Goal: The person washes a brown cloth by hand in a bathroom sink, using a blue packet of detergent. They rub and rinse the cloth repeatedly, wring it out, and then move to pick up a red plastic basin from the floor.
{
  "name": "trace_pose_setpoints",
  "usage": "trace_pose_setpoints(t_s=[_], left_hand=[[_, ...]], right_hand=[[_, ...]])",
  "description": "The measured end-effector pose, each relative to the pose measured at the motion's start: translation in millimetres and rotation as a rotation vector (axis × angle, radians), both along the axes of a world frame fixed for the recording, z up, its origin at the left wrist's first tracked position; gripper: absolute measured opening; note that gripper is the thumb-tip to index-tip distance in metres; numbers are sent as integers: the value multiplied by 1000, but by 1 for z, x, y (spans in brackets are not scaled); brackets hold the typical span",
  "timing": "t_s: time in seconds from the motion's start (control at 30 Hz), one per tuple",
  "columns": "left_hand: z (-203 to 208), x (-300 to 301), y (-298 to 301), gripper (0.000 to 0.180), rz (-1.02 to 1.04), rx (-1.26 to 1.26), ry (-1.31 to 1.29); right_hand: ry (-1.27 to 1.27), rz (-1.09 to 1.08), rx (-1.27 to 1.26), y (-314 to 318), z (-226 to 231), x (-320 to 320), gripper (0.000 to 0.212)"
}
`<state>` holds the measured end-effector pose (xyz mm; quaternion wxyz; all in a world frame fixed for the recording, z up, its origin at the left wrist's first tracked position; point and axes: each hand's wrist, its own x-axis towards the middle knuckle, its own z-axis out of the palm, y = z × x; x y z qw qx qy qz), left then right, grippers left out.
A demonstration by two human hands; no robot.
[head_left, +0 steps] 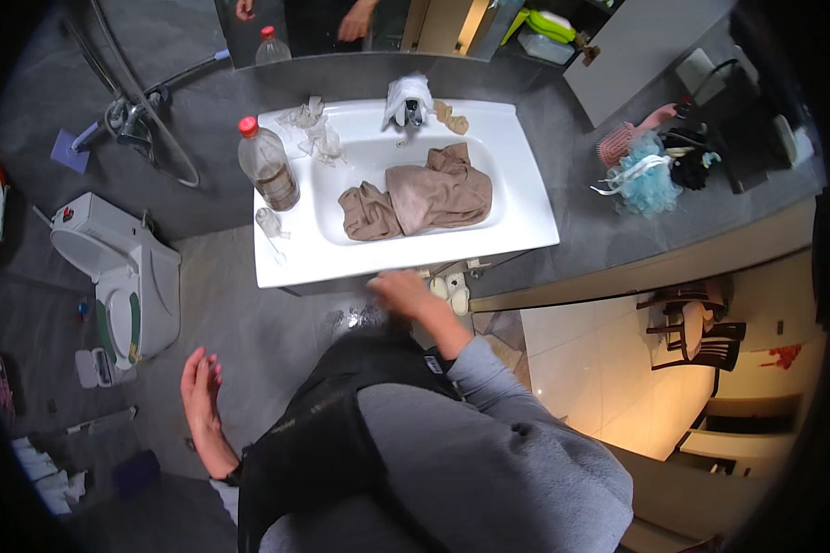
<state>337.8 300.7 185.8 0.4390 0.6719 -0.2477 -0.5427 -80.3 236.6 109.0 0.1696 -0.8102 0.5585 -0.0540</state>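
In the white washbasin (pixel 290 265) lies a crumpled brown garment (pixel 447 192), with a paler patch near its middle. My right hand (pixel 402 294) hovers just in front of the basin's near edge, its back upward. Its fingers bend down and are partly hidden, so whether it grips anything does not show. Away to the left, my left hand (pixel 201 385) hangs beside my body with fingers stretched and nothing in it. A white cloth or wrap covers the faucet (pixel 413 111) at the basin's back.
A red-capped plastic bottle (pixel 269 170) of brownish liquid stands on the basin's left rim, near crumpled clear plastic (pixel 314 129). The grey counter (pixel 576 226) carries a blue mesh bath sponge (pixel 648 175). A toilet (pixel 129 276) with raised lid stands left; pale slippers (pixel 452 291) lie under the basin.
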Motion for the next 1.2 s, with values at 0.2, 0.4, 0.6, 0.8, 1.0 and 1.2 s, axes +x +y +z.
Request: trace_pose_setpoints(t_s=[0.2, 0.4, 0.6, 0.8, 1.0, 1.2], left_hand=[[8, -128, -45, 34, -230, 49, 60], [7, -210, -77, 33, -256, 74, 68], [3, -249, -92, 35, -232, 140, 120], [-22, -266, -119, 37, -309, 261, 127], [-67, -339, -170, 64, -587, 17, 127], [-78, -380, -212, 67, -632, -136, 73]], right_hand=[[-142, -280, 75, -9, -16, -145, 23], [-424, -281, -68, -93, -29, -198, 19], [-269, -24, -395, -151, -54, -189, 20], [-547, -216, -213, -158, -67, -191, 15], [-1269, -589, 363, -142, -31, -184, 9], [-1488, -403, 620, -116, -16, -178, 9]])
